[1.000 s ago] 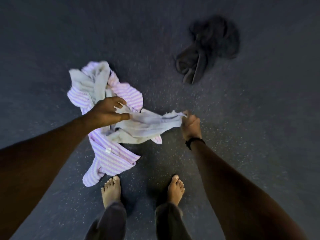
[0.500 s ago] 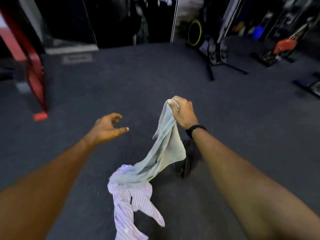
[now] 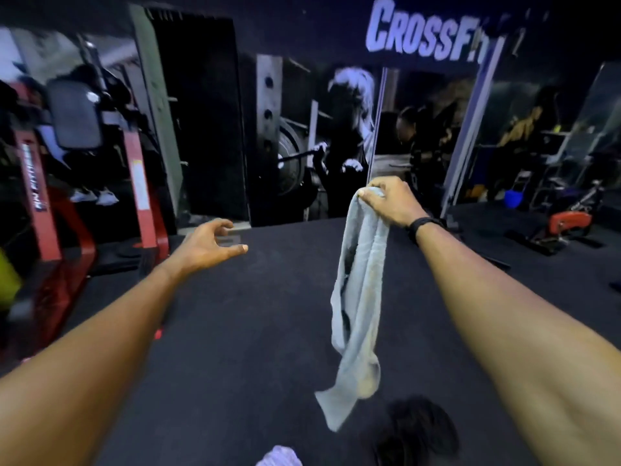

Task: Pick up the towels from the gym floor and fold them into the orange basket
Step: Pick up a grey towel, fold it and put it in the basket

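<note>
The dark gym floor [image 3: 255,331] fills the lower half of the view, with a red weight machine [image 3: 50,230] at nine o'clock and a wall mural with the lettering "CrossFi" [image 3: 423,31] at twelve to one o'clock. Half a second ago the view looked more steeply down at the floor; it is now raised toward the wall.

The grey towel [image 3: 359,297] hangs free in the air right of centre, its long axis nearly vertical, the gathered top at twelve o'clock and the loose end pointing down toward six. Earlier its lower end still lay on the striped towel on the floor; now it is lifted clear. The right hand [image 3: 389,201], a black band on its wrist, has its fingers [image 3: 369,193] closed tight around the top of the grey towel.

The left hand [image 3: 208,245] is out at ten o'clock, holding nothing, its fingers spread and loosely curled, much as before.

A dark towel [image 3: 420,428] lies crumpled on the floor at five o'clock, below the hanging end. A corner of the striped towel [image 3: 280,457] shows at the bottom edge at six o'clock.
</note>
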